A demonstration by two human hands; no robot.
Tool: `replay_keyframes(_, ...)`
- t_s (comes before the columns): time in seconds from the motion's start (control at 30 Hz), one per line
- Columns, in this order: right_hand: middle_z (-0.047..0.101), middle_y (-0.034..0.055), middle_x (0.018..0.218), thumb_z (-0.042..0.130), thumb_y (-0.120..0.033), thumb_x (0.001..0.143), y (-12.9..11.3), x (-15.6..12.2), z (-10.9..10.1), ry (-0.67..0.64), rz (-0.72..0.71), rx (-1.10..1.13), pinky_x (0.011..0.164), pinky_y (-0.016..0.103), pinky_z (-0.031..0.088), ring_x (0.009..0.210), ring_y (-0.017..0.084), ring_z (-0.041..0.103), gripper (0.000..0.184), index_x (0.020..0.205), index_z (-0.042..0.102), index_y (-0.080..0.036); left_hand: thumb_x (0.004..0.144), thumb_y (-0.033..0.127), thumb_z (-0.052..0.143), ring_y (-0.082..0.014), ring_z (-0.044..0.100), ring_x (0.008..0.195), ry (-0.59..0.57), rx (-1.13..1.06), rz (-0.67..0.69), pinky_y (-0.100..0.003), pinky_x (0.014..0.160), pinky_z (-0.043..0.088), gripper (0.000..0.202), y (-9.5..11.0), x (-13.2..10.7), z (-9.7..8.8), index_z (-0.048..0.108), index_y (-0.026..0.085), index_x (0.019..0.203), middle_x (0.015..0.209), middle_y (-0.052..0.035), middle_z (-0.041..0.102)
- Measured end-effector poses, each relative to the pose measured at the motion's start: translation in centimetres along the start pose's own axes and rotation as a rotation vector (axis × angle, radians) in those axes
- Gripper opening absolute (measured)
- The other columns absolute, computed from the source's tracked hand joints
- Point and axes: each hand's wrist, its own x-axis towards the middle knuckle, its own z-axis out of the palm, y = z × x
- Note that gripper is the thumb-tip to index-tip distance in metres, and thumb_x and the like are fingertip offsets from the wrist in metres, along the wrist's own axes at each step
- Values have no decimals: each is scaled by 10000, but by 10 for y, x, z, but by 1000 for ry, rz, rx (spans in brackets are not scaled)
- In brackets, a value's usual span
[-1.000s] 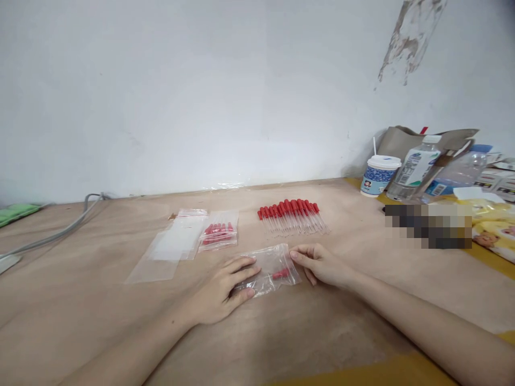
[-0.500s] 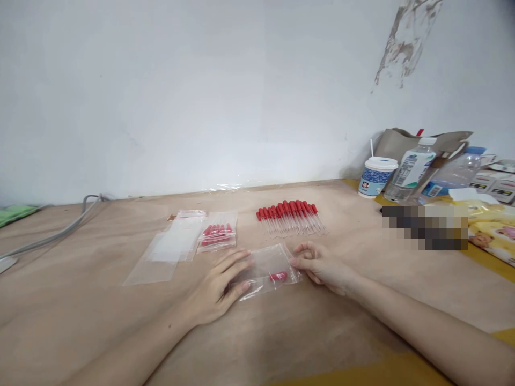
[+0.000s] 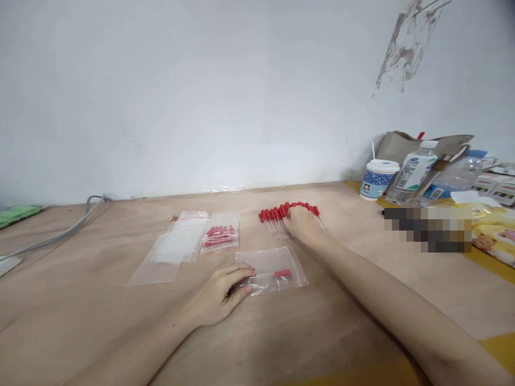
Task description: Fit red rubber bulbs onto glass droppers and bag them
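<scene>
My left hand (image 3: 225, 294) rests on the table with its bent fingers and thumb at the left end of a clear zip bag (image 3: 263, 260), holding it there. Inside that flat-lying bag is a dropper with a red bulb (image 3: 282, 273). My right hand (image 3: 302, 224) is over a row of red-bulbed clear droppers (image 3: 270, 215), covering the middle of the row. Its fingers are curled down and mostly hidden, so a grip cannot be made out. Left of the row lies a filled zip bag (image 3: 219, 236) with several red bulbs showing. Beside it are overlapping flat clear bags (image 3: 173, 244).
The table has a brown paper-like covering (image 3: 92, 316). At the right stand a blue-and-white cup (image 3: 378, 179) with a straw, a bottle (image 3: 412, 171) and a yellow package (image 3: 497, 236). A grey cable (image 3: 60, 238) and a green cloth-like item (image 3: 18, 215) lie at the left.
My right hand has left the zip bag's right end and moved up to the dropper row. The bag now lies flatter; my left hand stays at its left end.
</scene>
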Motion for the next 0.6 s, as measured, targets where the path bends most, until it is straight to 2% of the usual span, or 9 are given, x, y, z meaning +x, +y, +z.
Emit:
replay_keyframes(0.17,637,192,914,515,-125,706,-9,10,12,-23,91,30,702,324,446,881,282,607,222,882,648,-93,884,274,446,-201,526,1098,-7,-3,14,-387,940,441,305,-1,1,1,549,209,1163,1167,-69,589)
replay_keyframes(0.3,640,201,899,533,-163,689,-8,15,7,-13,131,128,677,336,447,857,296,609,215,855,647,-89,883,279,450,-202,528,1102,-1,-3,17,-384,942,445,302,0,1,0,560,213,1156,1171,-64,590)
replay_keyframes(0.4,650,136,749,513,-234,717,0,14,-2,-12,105,242,666,313,439,757,249,617,168,702,637,-121,893,276,430,-199,527,1108,-2,-11,17,-383,945,448,308,-2,1,0,560,220,1167,1178,-54,591)
replay_keyframes(0.47,631,80,660,485,-299,753,9,8,-10,-19,73,331,644,283,437,696,202,606,222,651,611,-147,911,262,390,-194,521,1119,-13,-16,16,-389,958,441,316,-3,1,0,558,224,1176,1184,-47,592)
replay_keyframes(0.53,612,47,636,448,-368,786,21,-3,-16,-30,40,415,589,257,436,637,163,585,271,700,594,-157,921,248,361,-190,516,1126,-17,-17,20,-395,967,434,325,-4,1,1,562,228,1175,1190,-40,590)
replay_keyframes(0.6,594,28,644,438,-419,790,33,-18,-19,-51,7,585,510,238,422,548,127,546,296,826,563,-154,919,245,364,-189,515,1129,-20,-10,19,-393,969,433,325,-4,1,0,562,230,1177,1194,-37,588)
